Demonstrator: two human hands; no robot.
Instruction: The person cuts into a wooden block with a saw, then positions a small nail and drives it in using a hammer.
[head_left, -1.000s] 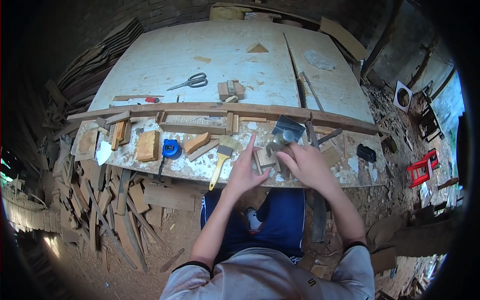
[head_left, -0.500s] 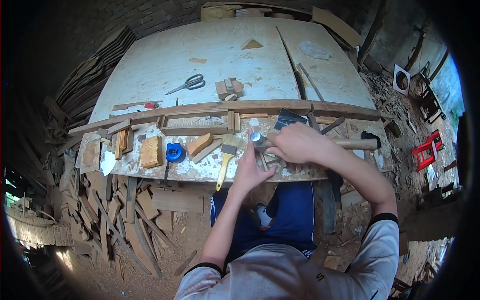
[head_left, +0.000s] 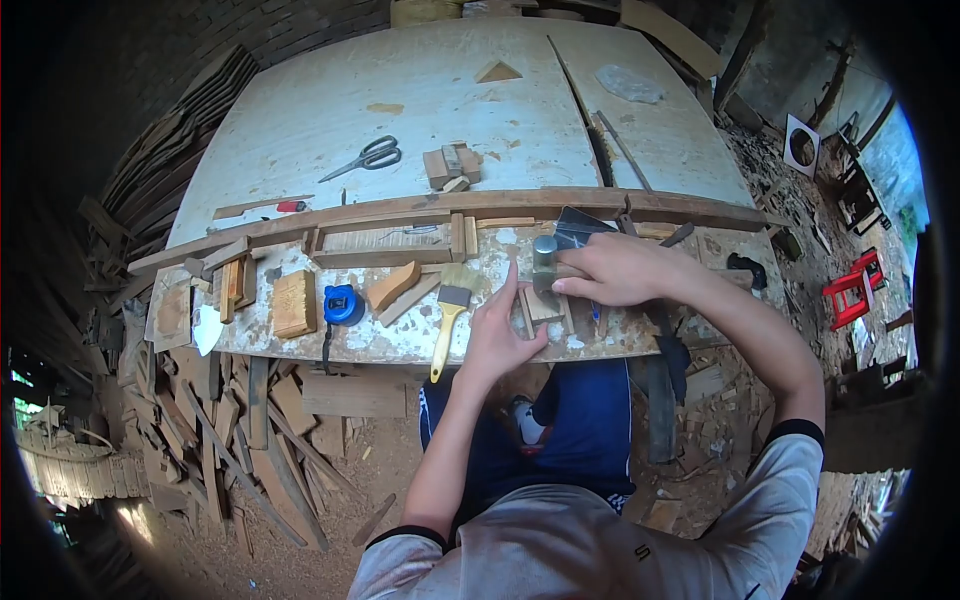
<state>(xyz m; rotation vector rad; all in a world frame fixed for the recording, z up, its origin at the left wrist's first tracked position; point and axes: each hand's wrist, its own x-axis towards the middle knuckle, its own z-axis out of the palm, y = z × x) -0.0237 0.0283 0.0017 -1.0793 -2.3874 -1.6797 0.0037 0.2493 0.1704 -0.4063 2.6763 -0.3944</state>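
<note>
In my right hand (head_left: 620, 270) is a hammer (head_left: 544, 262), its metal head upright over a small wooden assembly (head_left: 541, 306). The fingers wrap round the handle close to the head, and the forearm covers most of the rest. My left hand (head_left: 497, 335) braces the left side of this assembly, index finger stretched along it and thumb at its near end. Just left of that hand lies a paintbrush (head_left: 452, 310) with a yellow handle. Beyond my right hand a dark flat plate (head_left: 582, 228) rests on the bench.
A blue tape measure (head_left: 343, 305), a wood block (head_left: 294, 304) and a curved wooden piece (head_left: 393, 287) lie leftward. A long wooden rail (head_left: 380, 215) crosses the bench. Scissors (head_left: 368, 157) and stacked blocks (head_left: 452, 166) sit behind it. Scrap wood (head_left: 260, 450) covers the floor at left.
The hammer head has shifted right and toward the far side, away from my left fingers, uncovering more of the small wooden assembly. My left hand stays nearly in place. The view has tilted slightly.
</note>
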